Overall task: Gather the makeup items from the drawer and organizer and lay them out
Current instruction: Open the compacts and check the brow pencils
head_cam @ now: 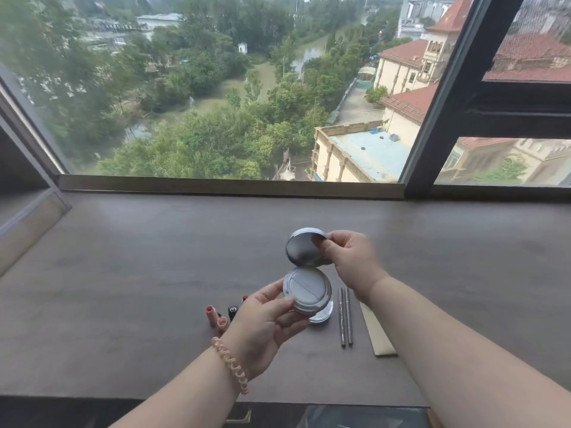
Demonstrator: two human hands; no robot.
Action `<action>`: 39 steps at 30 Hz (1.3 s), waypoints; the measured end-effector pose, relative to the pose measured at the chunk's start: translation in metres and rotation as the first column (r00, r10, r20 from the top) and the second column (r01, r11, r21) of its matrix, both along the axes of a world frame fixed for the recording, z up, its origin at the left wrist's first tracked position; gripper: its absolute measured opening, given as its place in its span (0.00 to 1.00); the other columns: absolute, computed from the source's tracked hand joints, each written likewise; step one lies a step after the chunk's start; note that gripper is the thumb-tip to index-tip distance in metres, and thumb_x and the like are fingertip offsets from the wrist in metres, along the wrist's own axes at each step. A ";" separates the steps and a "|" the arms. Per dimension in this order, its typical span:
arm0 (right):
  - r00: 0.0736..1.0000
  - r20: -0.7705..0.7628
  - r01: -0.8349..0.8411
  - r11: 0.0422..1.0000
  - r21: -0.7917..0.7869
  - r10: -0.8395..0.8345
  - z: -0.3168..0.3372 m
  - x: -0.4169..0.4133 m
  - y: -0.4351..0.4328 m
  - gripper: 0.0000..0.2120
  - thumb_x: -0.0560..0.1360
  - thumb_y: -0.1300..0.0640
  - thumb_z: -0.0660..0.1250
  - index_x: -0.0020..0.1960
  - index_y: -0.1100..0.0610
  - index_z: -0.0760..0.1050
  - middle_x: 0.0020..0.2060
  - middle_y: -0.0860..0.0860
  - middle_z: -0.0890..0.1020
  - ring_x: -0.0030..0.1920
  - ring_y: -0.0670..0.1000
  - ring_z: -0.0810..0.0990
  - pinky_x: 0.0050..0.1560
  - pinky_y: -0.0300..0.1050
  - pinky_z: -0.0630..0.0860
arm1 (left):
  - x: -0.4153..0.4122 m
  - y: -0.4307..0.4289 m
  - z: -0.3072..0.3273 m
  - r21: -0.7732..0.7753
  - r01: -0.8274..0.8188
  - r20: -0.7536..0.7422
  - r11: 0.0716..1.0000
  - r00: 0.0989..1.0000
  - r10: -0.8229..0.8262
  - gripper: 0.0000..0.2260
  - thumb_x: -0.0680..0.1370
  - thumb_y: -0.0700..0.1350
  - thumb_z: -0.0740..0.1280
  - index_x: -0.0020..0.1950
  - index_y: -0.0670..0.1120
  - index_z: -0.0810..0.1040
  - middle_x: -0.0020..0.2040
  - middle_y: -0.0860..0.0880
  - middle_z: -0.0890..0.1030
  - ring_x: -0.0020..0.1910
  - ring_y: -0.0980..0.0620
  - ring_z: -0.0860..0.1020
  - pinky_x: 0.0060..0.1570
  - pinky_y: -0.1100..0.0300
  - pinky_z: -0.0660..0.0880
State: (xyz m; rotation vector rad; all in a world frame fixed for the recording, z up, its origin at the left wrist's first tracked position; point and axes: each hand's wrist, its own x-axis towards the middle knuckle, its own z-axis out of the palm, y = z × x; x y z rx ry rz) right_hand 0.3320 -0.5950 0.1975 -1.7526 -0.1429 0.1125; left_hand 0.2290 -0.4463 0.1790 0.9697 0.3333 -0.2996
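Note:
I hold a silver round compact (307, 290) open above the dark desk (139, 273). My left hand (265, 319) grips its base from below, thumb on the rim. My right hand (349, 257) pinches the raised lid (304, 247) at its right edge. On the desk lie several lipsticks (216, 316), partly hidden behind my left hand. A clear round jar (323, 315) sits under the compact. Two thin grey pencils (346, 316) lie to the right of it.
A tan flat sleeve (377, 332) lies right of the pencils, partly under my right forearm. A large window (216, 88) rises behind the desk. A drawer handle (241, 418) and a clear organizer edge (355, 417) show below the desk's front edge.

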 end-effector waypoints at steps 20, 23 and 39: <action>0.935 -0.266 -0.337 0.820 -0.462 0.234 -0.115 -0.012 0.014 0.30 0.71 0.50 0.69 0.71 0.47 0.65 0.66 0.46 0.72 0.70 0.48 0.65 0.70 0.51 0.63 | 0.010 0.006 -0.117 0.438 -0.070 -0.342 0.896 0.909 0.238 0.10 0.77 0.34 0.60 0.51 0.42 0.79 0.46 0.41 0.84 0.35 0.49 0.80 0.29 0.63 0.74; 0.937 -0.255 -0.342 0.774 -0.532 0.238 -0.119 -0.009 0.020 0.30 0.73 0.49 0.66 0.73 0.45 0.61 0.69 0.47 0.69 0.72 0.50 0.61 0.71 0.54 0.59 | 0.015 0.009 -0.127 0.487 -0.104 -0.320 0.867 0.903 0.288 0.08 0.77 0.35 0.61 0.51 0.43 0.78 0.46 0.41 0.84 0.35 0.49 0.80 0.27 0.64 0.75; 0.964 -0.127 -0.226 0.467 -0.855 0.233 -0.133 0.000 0.000 0.38 0.72 0.42 0.67 0.76 0.47 0.53 0.77 0.47 0.54 0.76 0.49 0.48 0.72 0.50 0.46 | 0.026 0.008 -0.139 0.692 -0.167 -0.274 0.702 0.839 0.470 0.07 0.74 0.35 0.66 0.51 0.41 0.75 0.41 0.41 0.82 0.29 0.52 0.80 0.21 0.66 0.74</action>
